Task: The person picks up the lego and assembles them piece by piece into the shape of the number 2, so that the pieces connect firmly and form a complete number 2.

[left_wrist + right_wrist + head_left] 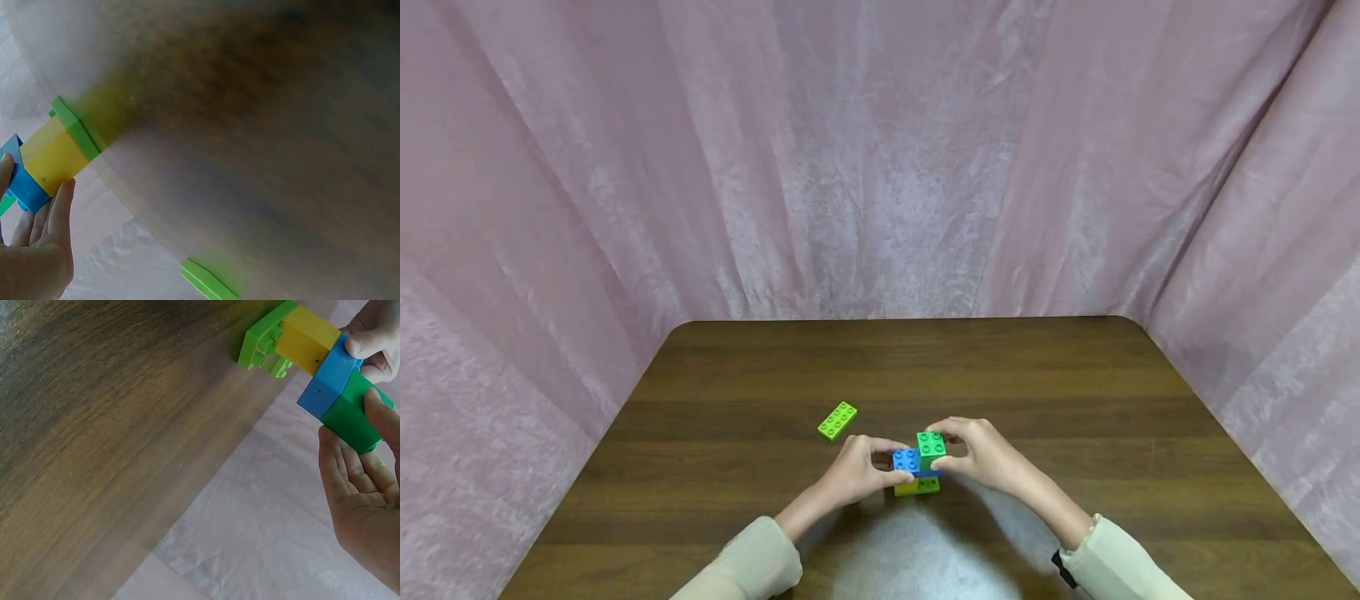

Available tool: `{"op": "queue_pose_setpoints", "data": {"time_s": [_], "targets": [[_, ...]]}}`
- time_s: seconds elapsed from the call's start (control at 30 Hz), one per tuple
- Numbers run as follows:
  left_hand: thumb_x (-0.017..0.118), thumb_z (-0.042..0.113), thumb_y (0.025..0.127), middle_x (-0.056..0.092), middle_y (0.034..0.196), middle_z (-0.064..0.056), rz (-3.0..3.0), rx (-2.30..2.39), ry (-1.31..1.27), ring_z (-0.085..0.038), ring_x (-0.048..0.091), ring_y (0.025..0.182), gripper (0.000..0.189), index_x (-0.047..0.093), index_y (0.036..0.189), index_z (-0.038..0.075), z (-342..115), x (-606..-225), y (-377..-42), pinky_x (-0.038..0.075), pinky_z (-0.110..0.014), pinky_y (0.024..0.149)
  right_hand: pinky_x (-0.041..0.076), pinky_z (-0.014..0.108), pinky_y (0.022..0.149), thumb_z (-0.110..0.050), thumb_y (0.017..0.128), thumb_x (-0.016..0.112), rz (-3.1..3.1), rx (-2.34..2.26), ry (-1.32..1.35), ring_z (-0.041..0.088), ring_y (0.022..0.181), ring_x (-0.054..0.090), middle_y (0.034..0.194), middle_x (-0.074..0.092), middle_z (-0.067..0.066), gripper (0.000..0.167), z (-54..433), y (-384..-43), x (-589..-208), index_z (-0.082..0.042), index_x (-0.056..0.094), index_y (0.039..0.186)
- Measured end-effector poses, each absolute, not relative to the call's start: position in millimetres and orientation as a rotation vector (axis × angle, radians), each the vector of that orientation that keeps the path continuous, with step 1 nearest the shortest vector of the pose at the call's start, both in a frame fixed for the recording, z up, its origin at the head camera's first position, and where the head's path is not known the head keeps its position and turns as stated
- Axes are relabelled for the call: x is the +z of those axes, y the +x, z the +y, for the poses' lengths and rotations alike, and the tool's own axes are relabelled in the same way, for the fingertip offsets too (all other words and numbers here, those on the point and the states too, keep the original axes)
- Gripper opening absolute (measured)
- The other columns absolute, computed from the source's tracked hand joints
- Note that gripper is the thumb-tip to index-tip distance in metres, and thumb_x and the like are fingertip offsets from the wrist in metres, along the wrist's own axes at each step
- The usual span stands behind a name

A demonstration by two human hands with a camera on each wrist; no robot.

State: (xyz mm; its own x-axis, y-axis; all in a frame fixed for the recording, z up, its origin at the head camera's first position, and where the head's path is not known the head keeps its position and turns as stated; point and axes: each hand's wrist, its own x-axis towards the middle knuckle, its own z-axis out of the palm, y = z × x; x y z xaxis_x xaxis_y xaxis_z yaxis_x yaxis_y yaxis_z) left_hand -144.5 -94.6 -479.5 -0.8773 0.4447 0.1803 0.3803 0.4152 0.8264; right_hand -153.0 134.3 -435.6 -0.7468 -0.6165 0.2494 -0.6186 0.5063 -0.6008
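A small stack of toy building bricks stands on the table. At its foot is a lime-green plate, with a yellow brick on one end of it. Across the yellow one lies a blue brick, jutting out to the right. My left hand pinches the blue brick between thumb and fingers from the left. On the blue brick's right end sits a green brick, taller than it is wide. My right hand grips this green brick, thumb on the near side and fingers behind.
Another lime-green plate lies flat on the wooden table, behind and left of the stack. Pink curtains hang around the table's back and sides.
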Motion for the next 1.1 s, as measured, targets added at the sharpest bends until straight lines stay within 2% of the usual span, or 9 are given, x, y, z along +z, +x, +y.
{"op": "queue_pose_setpoints", "data": {"time_s": [0.3,0.53,0.7,0.87,1.0,1.1], "targets": [[0.080,0.015,0.080,0.076,0.094,-0.016,2.670,1.416,0.776,-0.010,0.070,0.078,0.032,0.073,0.106,-0.002,-110,-473,-151,0.054,-0.015,0.065,0.057,0.033,0.083,-0.011,0.082,0.077,-2.751,1.122,1.163,0.024,0.095,0.069,0.107,0.072,0.014,0.033,121,-165,-427,0.001,0.067,0.111],[0.081,0.017,0.080,0.075,0.097,-0.018,2.612,1.447,0.744,-0.007,0.069,0.079,0.035,0.072,0.107,-0.003,-110,-472,-152,0.053,-0.014,0.065,0.056,0.040,0.088,-0.011,0.082,0.077,-2.801,1.223,1.117,0.029,0.100,0.069,0.111,0.071,0.016,0.034,123,-165,-425,0.001,0.067,0.113],[0.080,0.018,0.081,0.074,0.100,-0.020,2.574,1.461,0.725,-0.014,0.071,0.083,0.038,0.071,0.110,-0.005,-105,-473,-151,0.056,-0.017,0.067,0.056,0.040,0.088,-0.011,0.082,0.077,-2.824,1.244,1.088,0.029,0.101,0.069,0.111,0.071,0.015,0.034,127,-162,-424,0.000,0.067,0.113],[0.075,0.022,0.085,0.073,0.104,-0.022,2.551,1.397,0.752,-0.020,0.071,0.086,0.048,0.064,0.120,-0.009,-100,-474,-148,0.056,-0.018,0.067,0.056,0.036,0.088,-0.013,0.082,0.077,-2.849,1.237,1.058,0.027,0.100,0.069,0.111,0.072,0.014,0.034,132,-159,-426,-0.002,0.068,0.113],[0.073,0.026,0.088,0.073,0.103,-0.021,2.556,1.331,0.765,-0.018,0.070,0.084,0.054,0.060,0.125,-0.010,-98,-473,-147,0.053,-0.017,0.064,0.056,0.038,0.088,-0.013,0.082,0.078,-2.851,1.240,1.044,0.028,0.100,0.068,0.111,0.071,0.014,0.034,135,-156,-427,-0.002,0.068,0.113],[0.067,0.035,0.091,0.074,0.106,-0.018,2.619,1.280,0.752,-0.012,0.068,0.084,0.054,0.061,0.126,-0.007,-100,-473,-149,0.053,-0.019,0.067,0.056,0.038,0.088,-0.013,0.082,0.078,-2.850,1.234,1.036,0.028,0.100,0.068,0.111,0.072,0.014,0.034,137,-155,-427,-0.002,0.068,0.112]]}}
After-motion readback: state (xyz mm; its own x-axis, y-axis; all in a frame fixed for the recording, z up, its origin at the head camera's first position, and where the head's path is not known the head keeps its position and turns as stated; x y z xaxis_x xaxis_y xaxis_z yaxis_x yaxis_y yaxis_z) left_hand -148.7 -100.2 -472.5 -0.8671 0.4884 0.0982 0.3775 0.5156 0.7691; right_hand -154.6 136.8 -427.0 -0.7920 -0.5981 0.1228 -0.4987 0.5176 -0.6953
